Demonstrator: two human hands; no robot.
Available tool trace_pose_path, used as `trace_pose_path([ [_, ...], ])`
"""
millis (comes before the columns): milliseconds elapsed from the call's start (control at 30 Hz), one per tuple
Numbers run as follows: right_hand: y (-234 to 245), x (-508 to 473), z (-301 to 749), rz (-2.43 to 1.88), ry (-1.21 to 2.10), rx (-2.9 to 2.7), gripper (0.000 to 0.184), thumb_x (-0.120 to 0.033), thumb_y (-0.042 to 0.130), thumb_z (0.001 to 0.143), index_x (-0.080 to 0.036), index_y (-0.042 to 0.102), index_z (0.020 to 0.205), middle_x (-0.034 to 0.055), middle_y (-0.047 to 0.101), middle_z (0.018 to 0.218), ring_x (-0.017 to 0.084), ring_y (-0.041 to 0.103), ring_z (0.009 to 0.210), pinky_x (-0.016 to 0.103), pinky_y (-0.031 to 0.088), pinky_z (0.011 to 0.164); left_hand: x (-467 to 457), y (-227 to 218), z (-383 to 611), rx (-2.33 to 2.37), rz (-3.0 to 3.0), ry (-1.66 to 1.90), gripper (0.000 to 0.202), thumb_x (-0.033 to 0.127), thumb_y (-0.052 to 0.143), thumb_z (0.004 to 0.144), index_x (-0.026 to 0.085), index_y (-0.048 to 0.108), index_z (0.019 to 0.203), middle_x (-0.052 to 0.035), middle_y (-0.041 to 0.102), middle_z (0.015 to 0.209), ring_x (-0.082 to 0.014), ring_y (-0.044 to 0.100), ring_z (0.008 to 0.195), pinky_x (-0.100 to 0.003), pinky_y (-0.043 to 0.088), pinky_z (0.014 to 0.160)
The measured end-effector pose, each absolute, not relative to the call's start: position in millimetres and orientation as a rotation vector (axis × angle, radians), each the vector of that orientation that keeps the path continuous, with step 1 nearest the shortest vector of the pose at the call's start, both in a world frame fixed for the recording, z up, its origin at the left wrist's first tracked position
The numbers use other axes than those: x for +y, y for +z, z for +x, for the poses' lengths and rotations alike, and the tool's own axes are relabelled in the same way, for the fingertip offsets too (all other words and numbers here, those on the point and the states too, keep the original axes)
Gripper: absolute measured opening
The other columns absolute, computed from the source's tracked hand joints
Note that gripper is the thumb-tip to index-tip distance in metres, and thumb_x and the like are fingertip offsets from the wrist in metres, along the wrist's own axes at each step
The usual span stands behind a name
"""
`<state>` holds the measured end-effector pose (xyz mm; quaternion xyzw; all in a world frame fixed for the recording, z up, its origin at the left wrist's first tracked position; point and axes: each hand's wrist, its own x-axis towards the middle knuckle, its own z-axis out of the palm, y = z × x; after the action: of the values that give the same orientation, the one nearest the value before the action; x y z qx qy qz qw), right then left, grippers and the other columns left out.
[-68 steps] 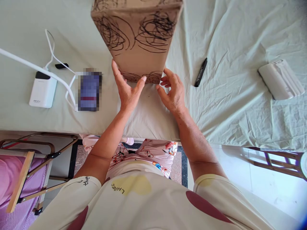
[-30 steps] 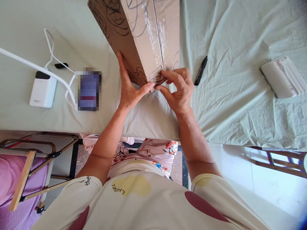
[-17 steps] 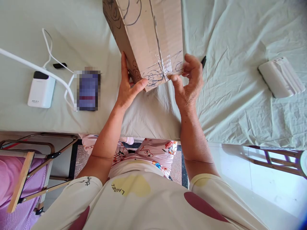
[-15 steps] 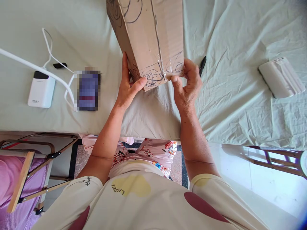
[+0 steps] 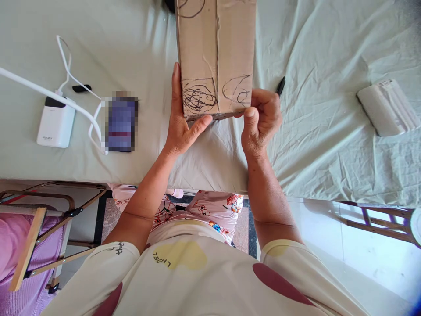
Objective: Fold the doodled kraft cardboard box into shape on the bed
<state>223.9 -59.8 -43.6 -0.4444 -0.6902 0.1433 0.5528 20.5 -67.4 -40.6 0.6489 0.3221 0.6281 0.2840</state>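
Note:
A brown cardboard box (image 5: 215,48) with black scribbles near its lower edge is held over the cloth-covered table (image 5: 115,52), its taped face toward me. My left hand (image 5: 182,120) lies along the box's left side, fingers straight and thumb under the near edge. My right hand (image 5: 261,120) is curled round the box's lower right corner, thumb pressed on the near edge. A black marker (image 5: 280,85) lies on the cloth just behind my right hand, mostly hidden by it.
A white power bank (image 5: 55,123) with white cables sits at the left, beside a phone (image 5: 121,123) and a small black cap (image 5: 82,88). A white tape dispenser (image 5: 386,107) lies at the right. Chairs (image 5: 39,219) stand below the table edge.
The box has been turned in my hands from its side face to its taped face and squared up toward me. My right hand shifted right to the corner; my left slid up the side.

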Motion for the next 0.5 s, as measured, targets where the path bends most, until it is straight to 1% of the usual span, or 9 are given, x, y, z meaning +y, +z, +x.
trace_pose_path([
  [67, -45, -58, 224, -1.056, 0.380, -1.643, 0.056, -0.079, 0.032, 0.101, -0.043, 0.062, 0.131, 0.0053, 0.065, 0.095, 0.025, 0.067, 0.083, 0.044, 0.059, 0.077, -65, -41, 21, 0.907, 1.756, 1.692, 0.085, 0.078, 0.065, 0.091, 0.062, 0.021, 0.162, 0.0216, 0.019, 0.180, -0.0217, 0.020, 0.170, -0.040, 0.026, 0.141],
  [167, -49, -54, 223, -1.101, 0.470, -1.645, 0.054, -0.079, 0.040, 0.099, -0.044, 0.062, 0.134, 0.0049, 0.068, 0.097, 0.026, 0.069, 0.087, 0.044, 0.059, 0.078, -63, -45, 19, 0.990, 1.705, 1.711, 0.069, 0.072, 0.054, 0.101, 0.055, 0.027, 0.162, 0.0163, 0.023, 0.180, -0.0198, 0.018, 0.171, -0.037, 0.021, 0.142],
  [267, -53, -50, 222, -1.144, 0.510, -1.655, 0.055, -0.078, 0.043, 0.099, -0.042, 0.062, 0.136, 0.0052, 0.070, 0.097, 0.025, 0.069, 0.089, 0.044, 0.061, 0.080, -64, -48, 16, 1.046, 1.651, 1.697, 0.069, 0.073, 0.055, 0.100, 0.048, 0.033, 0.161, 0.0103, 0.028, 0.180, -0.0211, 0.015, 0.171, -0.038, 0.017, 0.142],
  [333, -55, -48, 221, -1.107, 0.517, -1.646, 0.055, -0.079, 0.047, 0.098, -0.040, 0.063, 0.133, 0.0041, 0.069, 0.095, 0.024, 0.069, 0.087, 0.043, 0.062, 0.080, -66, -48, 15, 1.048, 1.677, 1.730, 0.065, 0.068, 0.057, 0.102, 0.046, 0.036, 0.159, 0.0072, 0.034, 0.177, -0.0213, 0.021, 0.170, -0.039, 0.017, 0.142],
  [400, -56, -47, 221, -1.071, 0.530, -1.657, 0.052, -0.077, 0.053, 0.097, -0.039, 0.065, 0.131, 0.0029, 0.069, 0.096, 0.022, 0.070, 0.086, 0.042, 0.063, 0.081, -67, -47, 13, 1.051, 1.721, 1.793, 0.056, 0.059, 0.057, 0.105, 0.047, 0.039, 0.157, 0.0067, 0.039, 0.174, -0.0191, 0.028, 0.168, -0.038, 0.018, 0.142],
  [433, -57, -47, 222, -1.068, 0.527, -1.676, 0.051, -0.076, 0.055, 0.097, -0.038, 0.066, 0.130, 0.0026, 0.070, 0.097, 0.021, 0.070, 0.087, 0.042, 0.063, 0.083, -67, -47, 12, 1.061, 1.727, 1.815, 0.052, 0.056, 0.056, 0.107, 0.047, 0.039, 0.156, 0.0070, 0.039, 0.173, -0.0182, 0.029, 0.167, -0.038, 0.018, 0.142],
  [467, -58, -46, 222, -1.080, 0.520, -1.704, 0.051, -0.075, 0.055, 0.098, -0.037, 0.066, 0.131, 0.0027, 0.071, 0.099, 0.021, 0.071, 0.089, 0.042, 0.063, 0.085, -67, -47, 11, 1.080, 1.716, 1.833, 0.051, 0.056, 0.054, 0.107, 0.047, 0.038, 0.155, 0.0072, 0.038, 0.173, -0.0180, 0.028, 0.167, -0.039, 0.017, 0.142],
  [500, -58, -46, 223, -1.097, 0.510, -1.730, 0.052, -0.074, 0.055, 0.099, -0.036, 0.067, 0.132, 0.0033, 0.071, 0.101, 0.021, 0.071, 0.091, 0.042, 0.063, 0.087, -66, -48, 9, 1.107, 1.688, 1.835, 0.052, 0.059, 0.053, 0.107, 0.047, 0.035, 0.155, 0.0075, 0.035, 0.175, -0.0183, 0.025, 0.168, -0.040, 0.016, 0.143],
])
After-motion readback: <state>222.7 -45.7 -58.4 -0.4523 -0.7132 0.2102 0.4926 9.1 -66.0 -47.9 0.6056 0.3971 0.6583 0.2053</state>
